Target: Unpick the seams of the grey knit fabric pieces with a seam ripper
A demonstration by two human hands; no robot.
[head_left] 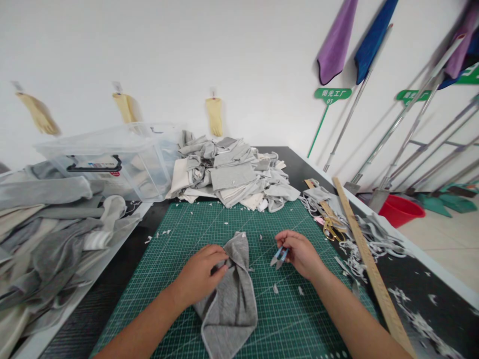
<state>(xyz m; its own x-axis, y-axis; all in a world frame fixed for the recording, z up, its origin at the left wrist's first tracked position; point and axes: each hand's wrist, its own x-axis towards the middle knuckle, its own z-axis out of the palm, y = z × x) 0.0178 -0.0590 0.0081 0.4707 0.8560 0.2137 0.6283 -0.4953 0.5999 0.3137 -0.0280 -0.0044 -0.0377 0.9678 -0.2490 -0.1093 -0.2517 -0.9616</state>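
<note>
Looking down from the head camera, we list: our left hand (200,279) pinching a grey cloth (232,294) bunched on the green cutting mat (209,224); our right hand (299,254) closed around small blue snips (279,257), just beside the cloth. Behind: fabric pile (232,172), clear box (112,159). Right, on the counter (299,164): wooden ruler (368,259), scissors (331,227).

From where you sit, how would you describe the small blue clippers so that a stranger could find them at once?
Start at the green cutting mat in the middle of the table. On its right half, the right hand pinches the clippers, beside the grey cloth under the left hand. They are small with blue handles, unlike the gold scissors beside the wooden ruler.
</note>
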